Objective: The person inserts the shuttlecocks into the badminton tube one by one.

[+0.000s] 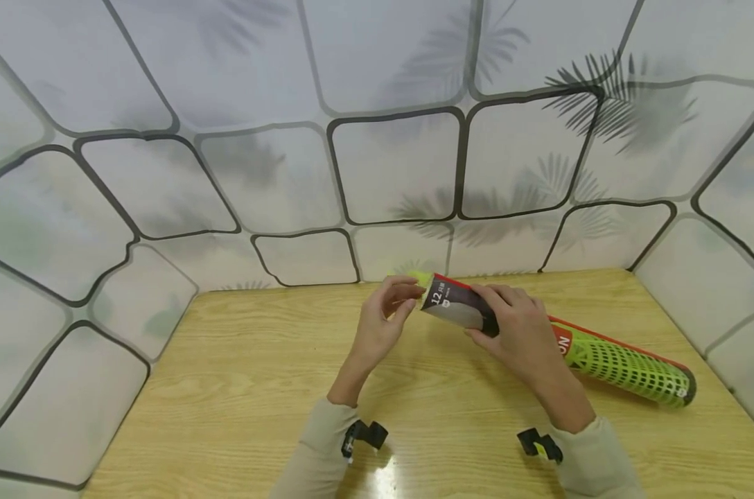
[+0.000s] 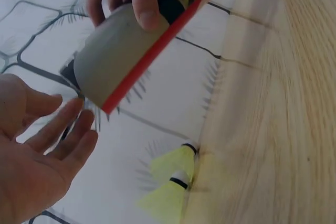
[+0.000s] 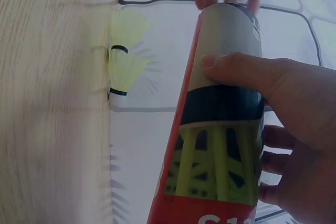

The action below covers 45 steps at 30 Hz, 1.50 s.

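Note:
A long cardboard shuttlecock tube [image 1: 626,360], printed grey, red and green, is tilted over the table with its left end raised. My right hand [image 1: 522,333] grips it around the grey and black part, thumb on the near side in the right wrist view. Beside the raised end is my left hand [image 1: 380,322], its fingers loosely bent and nothing visible in them. The left wrist view shows the left fingertips [image 2: 86,124] close to the tube's rim; whether they touch is unclear. Two yellow shuttlecocks [image 3: 126,72] stand side by side at the table's back edge.
The wooden table [image 1: 240,388] meets a pale patterned wall covering [image 1: 396,166] at the back and both sides. Behind the tube's raised end, a bit of yellow shuttlecock [image 1: 419,276] shows in the head view. Black wrist cameras sit on both sleeves.

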{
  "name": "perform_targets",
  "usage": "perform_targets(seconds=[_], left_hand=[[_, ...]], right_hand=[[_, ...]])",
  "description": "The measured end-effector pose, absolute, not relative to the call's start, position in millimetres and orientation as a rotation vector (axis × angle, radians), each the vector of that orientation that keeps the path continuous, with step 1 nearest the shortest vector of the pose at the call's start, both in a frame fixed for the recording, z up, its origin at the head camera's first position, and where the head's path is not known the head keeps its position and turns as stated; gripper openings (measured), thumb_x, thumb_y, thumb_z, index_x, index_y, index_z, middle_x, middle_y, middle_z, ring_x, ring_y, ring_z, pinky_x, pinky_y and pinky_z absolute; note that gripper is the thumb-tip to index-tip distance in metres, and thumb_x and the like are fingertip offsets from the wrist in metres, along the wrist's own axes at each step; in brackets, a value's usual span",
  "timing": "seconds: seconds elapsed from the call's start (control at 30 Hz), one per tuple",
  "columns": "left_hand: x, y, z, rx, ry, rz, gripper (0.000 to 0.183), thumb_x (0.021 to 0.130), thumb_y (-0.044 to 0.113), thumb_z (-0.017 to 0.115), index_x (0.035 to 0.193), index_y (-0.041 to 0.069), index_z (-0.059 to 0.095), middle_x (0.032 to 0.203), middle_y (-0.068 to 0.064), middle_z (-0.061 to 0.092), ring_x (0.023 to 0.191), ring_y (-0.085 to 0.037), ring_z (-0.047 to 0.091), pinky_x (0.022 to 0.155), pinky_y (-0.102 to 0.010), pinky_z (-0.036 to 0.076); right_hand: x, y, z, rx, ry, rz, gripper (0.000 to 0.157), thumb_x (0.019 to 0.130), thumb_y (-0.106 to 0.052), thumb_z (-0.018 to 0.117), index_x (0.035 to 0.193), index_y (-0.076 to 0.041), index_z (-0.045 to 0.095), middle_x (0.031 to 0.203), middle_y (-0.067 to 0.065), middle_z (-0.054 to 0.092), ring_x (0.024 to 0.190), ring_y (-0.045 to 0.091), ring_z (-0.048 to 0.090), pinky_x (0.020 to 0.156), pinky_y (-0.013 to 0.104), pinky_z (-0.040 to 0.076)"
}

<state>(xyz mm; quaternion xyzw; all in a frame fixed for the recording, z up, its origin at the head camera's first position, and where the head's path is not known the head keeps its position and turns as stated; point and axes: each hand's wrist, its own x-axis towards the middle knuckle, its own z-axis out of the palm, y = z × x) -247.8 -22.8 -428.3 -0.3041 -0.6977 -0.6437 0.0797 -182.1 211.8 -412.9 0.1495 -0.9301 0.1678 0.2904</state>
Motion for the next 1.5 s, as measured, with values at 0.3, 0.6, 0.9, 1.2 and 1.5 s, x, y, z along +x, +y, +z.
perform_targets(seconds=[0.3,0.6,0.9,1.2,1.5], left_hand=[[-265,-38,-447,-0.699,-2.191,-1.688,0.034,0.094,-0.009,0.066,0.127,0.0,0.064,0.131,-0.02,0.06,0.124,-0.043,0.055,0.102,-0.061,0.048],[-278,-43,-465,-0.625,-2.313,-1.713,0.035,0.1,-0.001,0.062,0.135,-0.003,0.059,0.147,-0.026,0.048,0.141,-0.044,0.041,0.11,-0.065,0.039],[-288,-43,-477,-0.649,-2.477,-1.706,0.042,0.1,0.005,0.064,0.141,-0.001,0.055,0.15,-0.025,0.047,0.141,-0.046,0.04,0.113,-0.064,0.036],[-292,-45,-477,-0.675,-2.605,-1.689,0.041,0.1,-0.001,0.062,0.14,-0.007,0.056,0.147,-0.024,0.052,0.14,-0.043,0.045,0.117,-0.055,0.034],[-293,-54,-467,-0.525,-2.481,-1.752,0.032,0.096,-0.003,0.067,0.128,-0.007,0.065,0.134,-0.022,0.064,0.122,-0.041,0.063,0.108,-0.049,0.047]], right_hand=[[-182,215,-414,0.37,-2.488,0.45,0.076,0.067,-0.025,0.098,0.133,-0.009,0.065,0.116,0.017,0.067,0.105,0.041,0.063,0.081,0.061,0.048],[-182,217,-416,0.382,-2.482,0.454,0.076,0.067,-0.024,0.099,0.133,-0.009,0.065,0.116,0.017,0.067,0.104,0.04,0.062,0.079,0.058,0.047],[-179,217,-415,0.38,-2.482,0.45,0.075,0.067,-0.025,0.098,0.132,-0.007,0.065,0.116,0.018,0.067,0.105,0.04,0.062,0.08,0.058,0.047],[-179,219,-415,0.364,-2.487,0.458,0.075,0.068,-0.024,0.098,0.134,-0.008,0.065,0.117,0.018,0.068,0.106,0.04,0.062,0.082,0.059,0.047],[-181,220,-412,0.349,-2.488,0.448,0.076,0.068,-0.025,0.098,0.134,-0.009,0.064,0.117,0.018,0.067,0.107,0.04,0.062,0.084,0.062,0.048]])
